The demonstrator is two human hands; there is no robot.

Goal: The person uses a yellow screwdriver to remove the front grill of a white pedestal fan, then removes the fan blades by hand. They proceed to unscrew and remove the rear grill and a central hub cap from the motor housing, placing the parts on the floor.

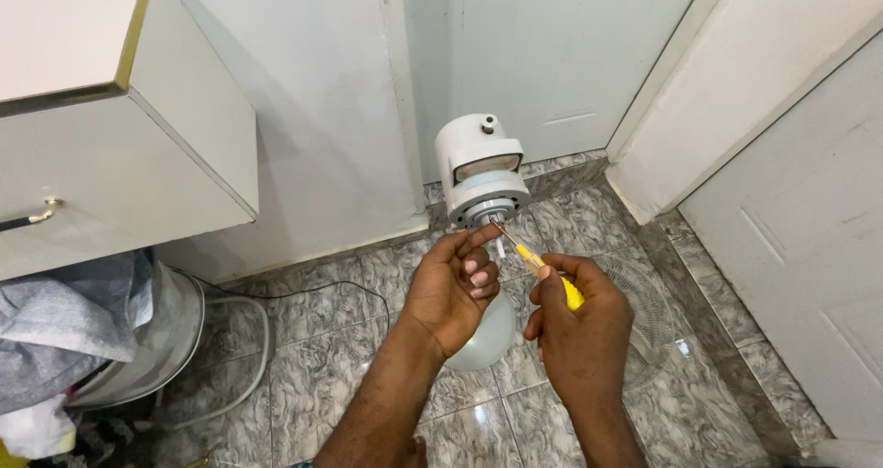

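Holding a yellow screwdriver [543, 270] in our closed right hand [579, 325], we put its tip to the front of the white fan motor [483, 169], just above both hands. Our left hand [455, 289] curls narrow, fingertips touching the motor's lower front. Under the hands lies a wire fan grille [648, 312]; a grey cable [253, 339] runs far left of them.

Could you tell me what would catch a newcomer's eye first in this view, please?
At the centre, the white fan motor head stands out against the pale door, its metal shaft end facing down towards the hands. The right hand holds a yellow-handled screwdriver with its tip at that shaft, while the left hand steadies the part just beneath it. Behind the hands, a wire fan guard lies on the grey marbled floor tiles.
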